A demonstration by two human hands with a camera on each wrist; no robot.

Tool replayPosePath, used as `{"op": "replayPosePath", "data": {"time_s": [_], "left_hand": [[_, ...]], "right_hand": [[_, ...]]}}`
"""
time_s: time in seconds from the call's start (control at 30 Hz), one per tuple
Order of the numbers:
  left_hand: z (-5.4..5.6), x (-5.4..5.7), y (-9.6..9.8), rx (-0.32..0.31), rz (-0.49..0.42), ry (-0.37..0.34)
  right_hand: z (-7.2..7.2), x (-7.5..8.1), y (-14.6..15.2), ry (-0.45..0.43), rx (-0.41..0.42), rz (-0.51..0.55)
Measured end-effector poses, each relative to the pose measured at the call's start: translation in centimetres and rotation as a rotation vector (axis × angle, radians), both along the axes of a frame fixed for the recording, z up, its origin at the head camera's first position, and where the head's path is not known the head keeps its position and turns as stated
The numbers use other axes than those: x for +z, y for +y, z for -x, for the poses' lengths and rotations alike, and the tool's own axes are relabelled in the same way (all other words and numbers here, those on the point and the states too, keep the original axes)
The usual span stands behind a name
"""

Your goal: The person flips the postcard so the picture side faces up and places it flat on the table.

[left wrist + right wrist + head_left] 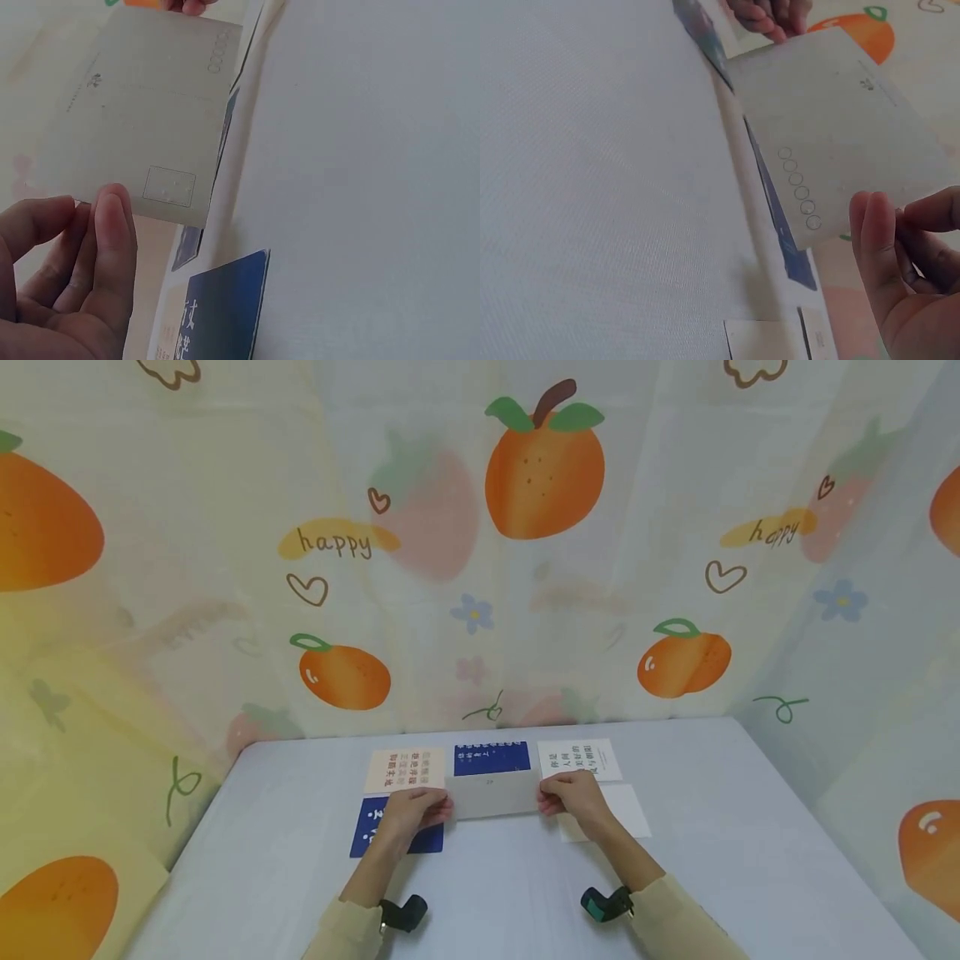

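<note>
A postcard (493, 797) is held up by its two short ends, tilted above the table. Its pale back, with a small printed box and a row of circles, shows in both wrist views. The left hand (417, 808) pinches one end between thumb and fingers; the right hand (576, 797) pinches the other end. Behind it a blue card (491, 758) with white writing lies flat, partly hidden. Under the left hand lies another blue card (367, 827). A blank white card (628, 810) lies near the right hand.
A cream card with brown writing (386, 768) lies at the back left, and a white card with dark writing (558, 756) at the back right. They rest on a white-covered table (495, 893). A fruit-print curtain (525, 593) hangs behind the table's far edge.
</note>
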State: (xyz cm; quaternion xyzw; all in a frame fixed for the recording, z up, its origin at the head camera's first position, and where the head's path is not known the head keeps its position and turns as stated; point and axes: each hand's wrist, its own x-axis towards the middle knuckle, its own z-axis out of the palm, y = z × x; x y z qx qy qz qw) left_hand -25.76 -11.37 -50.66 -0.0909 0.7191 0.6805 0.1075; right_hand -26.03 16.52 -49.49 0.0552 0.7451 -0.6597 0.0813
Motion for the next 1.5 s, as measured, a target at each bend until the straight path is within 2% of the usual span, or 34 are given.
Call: {"op": "replayPosePath", "data": {"time_s": [0.17,0.3,0.53,0.77,1.0,1.27,1.5], "left_hand": [[-0.3,-0.1,-0.1,0.001,0.014,0.003],[-0.6,-0.2,-0.1,-0.003,0.066,0.004],[-0.8,0.0,0.2,-0.022,0.137,0.023],[-0.7,-0.4,0.5,-0.011,0.207,0.018],[-0.4,-0.3,1.1,-0.015,0.306,0.025],[-0.2,-0.4,1.3,-0.106,0.474,0.025],[-0.3,-0.3,1.5,-0.131,0.564,0.034]], "right_hand": [[-0.4,0.1,-0.1,-0.005,-0.014,-0.032],[-0.6,0.0,-0.2,-0.023,-0.041,-0.079],[-0.5,-0.3,-0.2,-0.011,-0.045,-0.099],[-0.6,-0.8,-0.3,-0.043,-0.053,-0.145],[-0.2,-1.2,-0.5,-0.058,-0.031,-0.197],[-0.1,-1.2,-0.6,-0.059,0.015,-0.31],[0.0,-1.4,-0.9,-0.046,0.062,-0.4]]}}
